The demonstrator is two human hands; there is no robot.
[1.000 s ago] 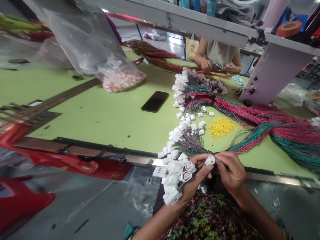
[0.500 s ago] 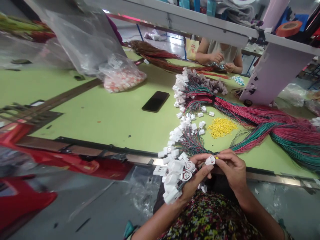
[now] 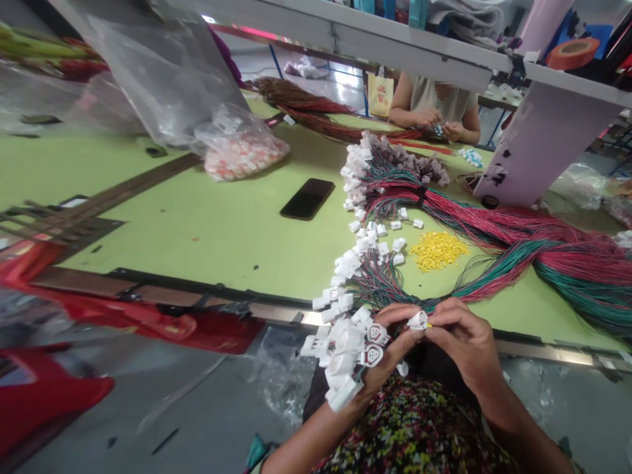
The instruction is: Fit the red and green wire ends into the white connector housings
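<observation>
Hands [image 3: 461, 339] together, white connector [image 3: 419, 320] between fingertips

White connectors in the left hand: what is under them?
Under the white connectors, the left hand and clear plastic sheeting show; the bunch hides anything directly beneath.

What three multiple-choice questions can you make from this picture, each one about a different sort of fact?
1. Where does the black smartphone lie?
A) On the shelf
B) On the green table
C) Inside the plastic bag

2. What colour is the small pile of pieces beside the wires?
A) Blue
B) Red
C) Yellow

3. What is the state of the white connector at the front?
A) Held between the left hand and the right hand
B) Lying on the table
C) Lying on the floor

Answers:
1. B, it lies flat on the green surface, left of the wires.
2. C, the pile clearly shows yellow.
3. A, the fingers of both hands grip it.
</observation>
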